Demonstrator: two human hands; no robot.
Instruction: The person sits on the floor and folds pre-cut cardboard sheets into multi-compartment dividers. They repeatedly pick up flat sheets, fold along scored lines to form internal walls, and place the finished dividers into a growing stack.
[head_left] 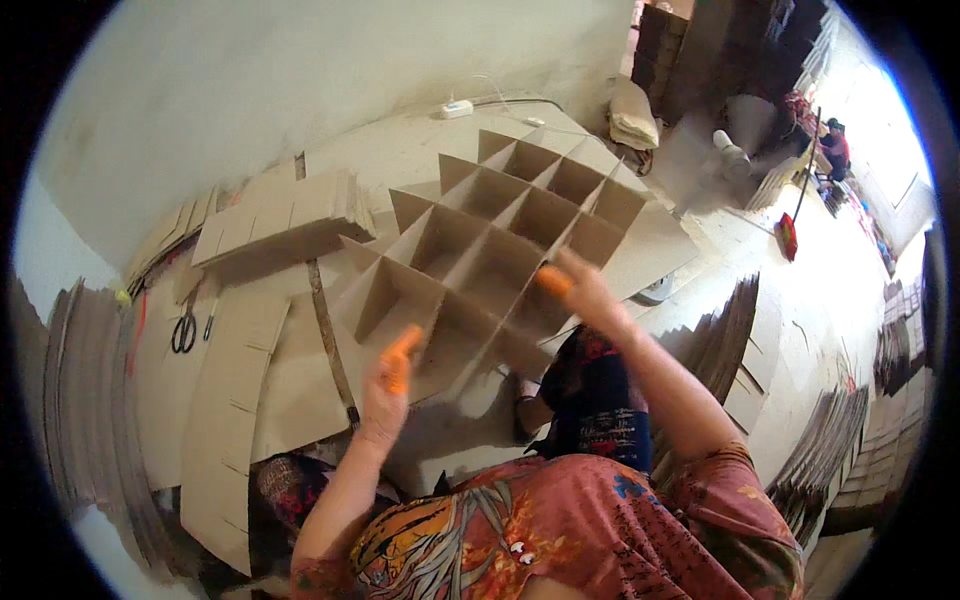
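Note:
A brown cardboard divider grid [487, 262], its strips crossed into several square cells, stands in front of me, tilted and a little smeared by motion at its near side. My left hand [388, 385], with orange covers on some fingers, is closed at the grid's near left edge. On the right side my right hand [585, 290], also with orange finger covers, is closed at the ends of the strips. Parts of both hands' fingers are blurred or hidden.
Slotted cardboard strips [280, 222] lie stacked at the left, by black-handled scissors [184, 333]. More cardboard stacks [715, 340] stand at the right. A white power strip [457, 109] lies by the wall. Another person [834, 150] is far off right, beyond a red broom [788, 238].

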